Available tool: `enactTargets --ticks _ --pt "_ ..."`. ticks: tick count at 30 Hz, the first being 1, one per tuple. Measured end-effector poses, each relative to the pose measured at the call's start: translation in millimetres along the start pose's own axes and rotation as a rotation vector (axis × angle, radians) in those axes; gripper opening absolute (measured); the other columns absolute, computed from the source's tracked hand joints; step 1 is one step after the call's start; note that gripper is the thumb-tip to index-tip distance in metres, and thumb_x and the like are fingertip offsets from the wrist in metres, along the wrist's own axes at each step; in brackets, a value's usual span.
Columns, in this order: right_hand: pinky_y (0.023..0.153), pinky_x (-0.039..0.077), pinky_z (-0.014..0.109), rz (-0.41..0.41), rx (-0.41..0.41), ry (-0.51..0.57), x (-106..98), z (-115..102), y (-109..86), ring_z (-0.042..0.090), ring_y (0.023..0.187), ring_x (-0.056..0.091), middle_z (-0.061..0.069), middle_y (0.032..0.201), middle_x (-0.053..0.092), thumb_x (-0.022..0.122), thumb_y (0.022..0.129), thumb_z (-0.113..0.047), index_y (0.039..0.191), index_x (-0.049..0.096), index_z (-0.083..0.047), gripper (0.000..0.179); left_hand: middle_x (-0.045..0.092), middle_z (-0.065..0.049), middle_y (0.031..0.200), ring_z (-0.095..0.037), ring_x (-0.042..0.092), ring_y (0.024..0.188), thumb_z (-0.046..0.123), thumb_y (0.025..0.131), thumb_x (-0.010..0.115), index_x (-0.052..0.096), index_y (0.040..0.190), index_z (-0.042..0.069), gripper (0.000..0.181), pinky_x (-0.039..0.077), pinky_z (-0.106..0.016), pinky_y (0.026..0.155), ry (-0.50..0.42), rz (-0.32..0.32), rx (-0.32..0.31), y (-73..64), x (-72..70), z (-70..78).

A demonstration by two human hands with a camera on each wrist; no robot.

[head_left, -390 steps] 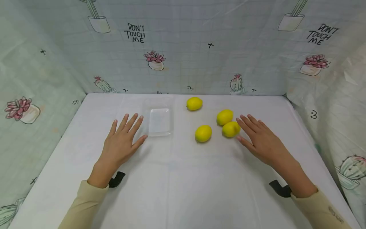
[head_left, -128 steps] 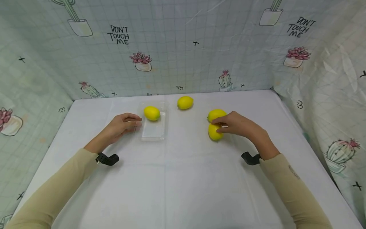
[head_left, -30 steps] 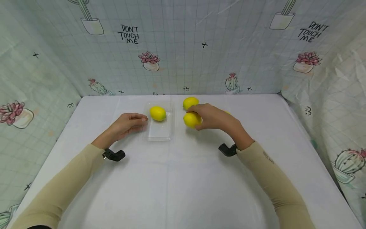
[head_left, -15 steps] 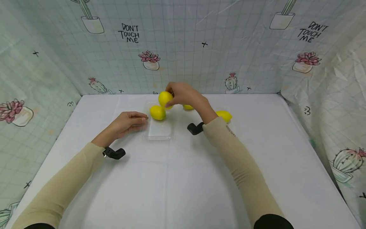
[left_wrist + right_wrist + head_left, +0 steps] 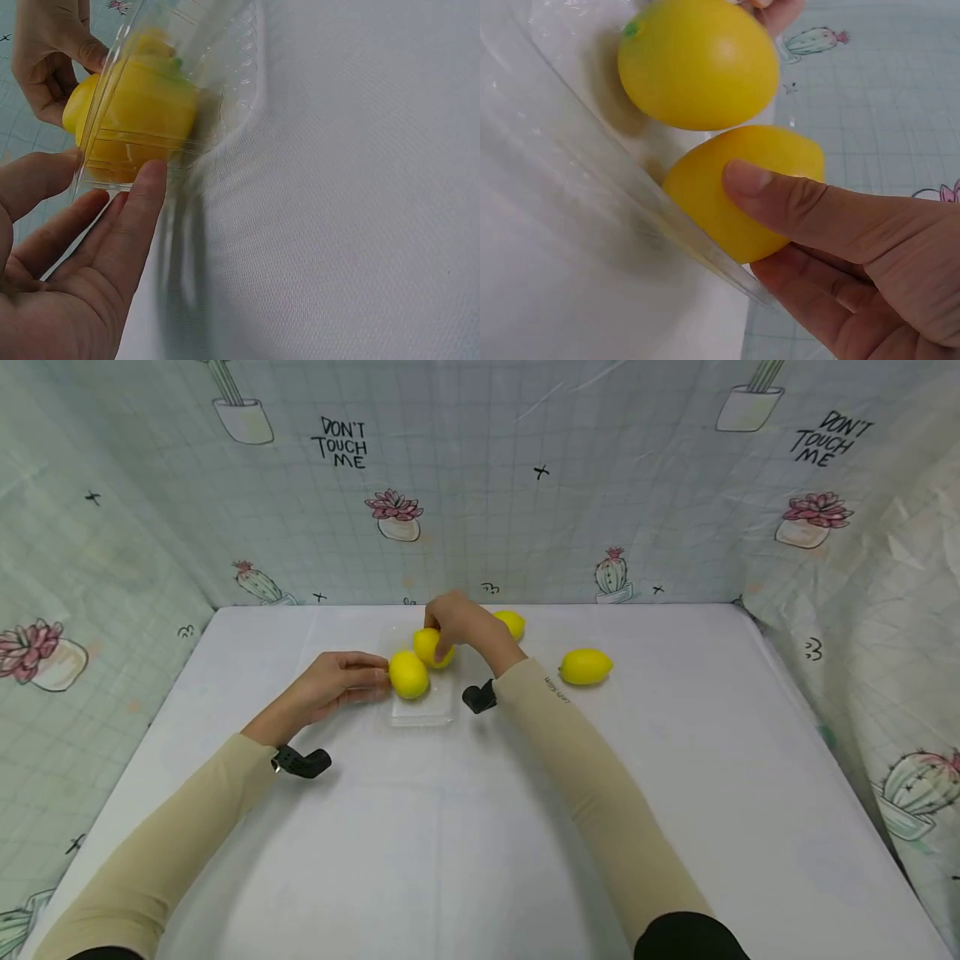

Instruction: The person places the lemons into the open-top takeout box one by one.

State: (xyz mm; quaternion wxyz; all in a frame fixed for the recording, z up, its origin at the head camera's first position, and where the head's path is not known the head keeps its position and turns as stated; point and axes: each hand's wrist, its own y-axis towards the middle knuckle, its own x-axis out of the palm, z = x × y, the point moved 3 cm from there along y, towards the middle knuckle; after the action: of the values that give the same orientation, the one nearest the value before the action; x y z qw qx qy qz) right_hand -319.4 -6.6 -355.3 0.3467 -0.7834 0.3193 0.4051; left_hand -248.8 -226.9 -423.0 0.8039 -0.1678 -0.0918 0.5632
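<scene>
Lowered since half a second ago, the held lemon (image 5: 426, 643) is now at the far end of the clear plastic tray (image 5: 422, 722), and the nearer lemon (image 5: 408, 677) has shifted toward the tray's near side and turned. So two lemons are now within the tray's outline, one of them not yet let go, while two others are outside: the far lemon (image 5: 512, 623) just right of the tray's far end, and the right-side lemon (image 5: 587, 667) farther right on the white tabletop (image 5: 720, 793).

Thumb and fingers of the right hand (image 5: 467, 622) are grasping the held lemon, thumb flat on one side and fingers behind, close against the tray wall. Fingertips of the left hand (image 5: 333, 683) touch the tray's left wall; whether they pinch the rim or merely rest on it, I cannot tell.

Being transparent, the tray fades into the tabletop, and the right hand covers part of its far end. Whether the held lemon has reached the floor of the tray is hard to make out. Part of the far lemon is hidden behind the right hand. Both sleeves (image 5: 592, 777) run out of the head view at the near edge, beside a dark, unidentifiable shape (image 5: 686, 937).
</scene>
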Motion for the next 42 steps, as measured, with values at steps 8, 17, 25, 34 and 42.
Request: enactTargets --ticks 8,17,25,34,42 --pt "0.097 0.054 0.028 -0.001 -0.028 -0.014 1.0 -12.2 7.4 0.020 0.104 0.057 0.004 0.116 0.066 0.085 0.085 -0.011 0.123 0.069 -0.008 0.041 0.057 -0.016 0.138 -0.016 0.068 0.111 0.016 0.099 0.070 0.051 0.143 -0.007 0.053 0.057 -0.032 0.098 -0.001 -0.006 0.016 1.6 1.5 4.2" --pt "0.097 0.054 0.025 -0.037 -0.076 0.026 4.4 -20.2 17.4 0.018 0.114 0.057 0.004 0.126 0.064 0.081 0.087 -0.005 0.124 0.063 -0.010 0.042 0.060 -0.014 0.134 -0.012 0.068 0.109 0.014 0.099 0.068 0.051 0.141 -0.010 0.050 0.057 -0.033 0.098 -0.013 -0.015 0.035 2.4 4.6 5.9" --pt "0.102 0.052 0.027 -0.107 -0.180 -0.021 -1.0 -21.2 18.5 0.020 0.121 0.056 0.006 0.133 0.062 0.076 0.092 -0.004 0.134 0.065 -0.016 0.046 0.058 -0.018 0.138 -0.013 0.069 0.108 0.011 0.100 0.067 0.051 0.142 -0.010 0.050 0.056 -0.034 0.099 -0.024 -0.007 0.021 2.6 3.6 8.4" --pt "0.097 0.052 0.023 -0.102 -0.239 -0.039 2.5 -18.5 26.1 0.015 0.113 0.059 0.000 0.124 0.067 0.077 0.093 -0.017 0.133 0.068 -0.016 0.041 0.057 -0.018 0.140 -0.009 0.069 0.107 0.013 0.100 0.067 0.051 0.142 -0.009 0.050 0.056 -0.031 0.098 0.008 0.003 0.012 2.0 0.2 2.9" --pt "0.100 0.051 0.021 -0.075 -0.260 -0.046 4.3 -24.2 28.2 0.015 0.114 0.059 0.000 0.125 0.069 0.076 0.092 -0.006 0.130 0.071 -0.014 0.039 0.063 -0.014 0.134 -0.011 0.069 0.108 0.012 0.099 0.068 0.052 0.141 -0.010 0.050 0.056 -0.033 0.099 -0.009 -0.015 0.025 -0.8 -0.8 1.4"
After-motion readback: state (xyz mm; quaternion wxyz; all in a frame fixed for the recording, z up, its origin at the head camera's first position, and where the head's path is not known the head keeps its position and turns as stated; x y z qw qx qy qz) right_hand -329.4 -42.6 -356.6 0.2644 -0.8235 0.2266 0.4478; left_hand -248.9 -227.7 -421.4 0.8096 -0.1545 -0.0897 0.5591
